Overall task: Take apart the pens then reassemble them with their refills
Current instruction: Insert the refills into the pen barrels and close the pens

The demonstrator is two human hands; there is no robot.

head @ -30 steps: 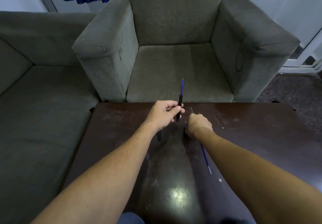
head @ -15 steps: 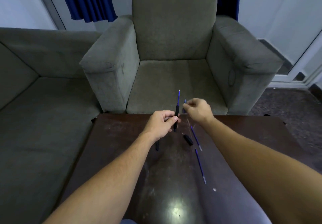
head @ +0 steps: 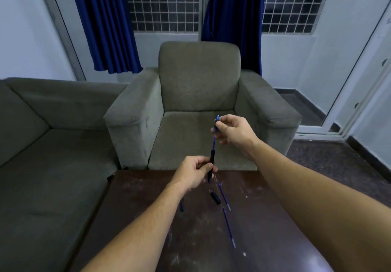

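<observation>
Fingers [head: 204,168] of the left hand [head: 193,173] curl round a black grip [head: 211,159] above the far edge of the desk [head: 264,208]. A blue refill [head: 214,142] rises from the grip to the right hand [head: 231,131], whose fingers pinch a blue pen piece [head: 217,120] at its upper end. On the desk below lie a black pen piece [head: 215,197], a short loose refill [head: 223,195], a long loose refill [head: 229,227] and a dark part [head: 182,205] beside the left forearm, with a grey armchair [head: 198,85] behind.
</observation>
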